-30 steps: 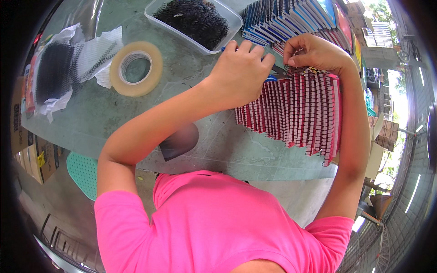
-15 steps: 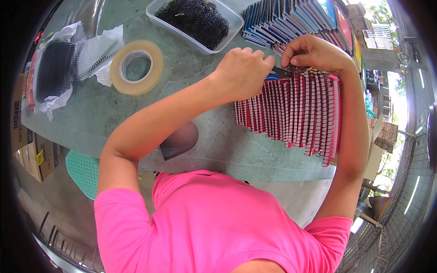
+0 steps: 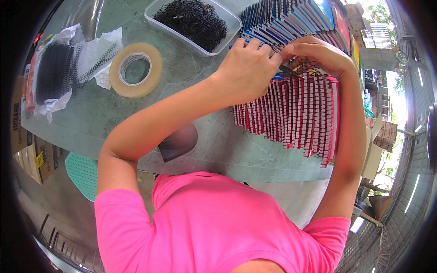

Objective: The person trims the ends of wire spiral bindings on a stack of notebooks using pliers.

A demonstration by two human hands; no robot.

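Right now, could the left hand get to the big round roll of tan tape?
Probably yes. The left hand is busy at the red spiral-bound notebooks, but only bare green tabletop lies between it and the tan tape roll.

My pink shirt (image 3: 218, 223) sits below red-covered notebooks (image 3: 296, 113) with black spiral wire, blue-covered notebooks (image 3: 291, 18), tan tape roll (image 3: 135, 69), black coils in a clear tray (image 3: 193, 20), and grey-green surface (image 3: 82, 118).

Far left, the tape roll (image 3: 135, 69) looks glossy plastic; the far tray (image 3: 227, 20) is clear plastic; the right-hand notebooks (image 3: 291, 109) show glossy red wire coils.
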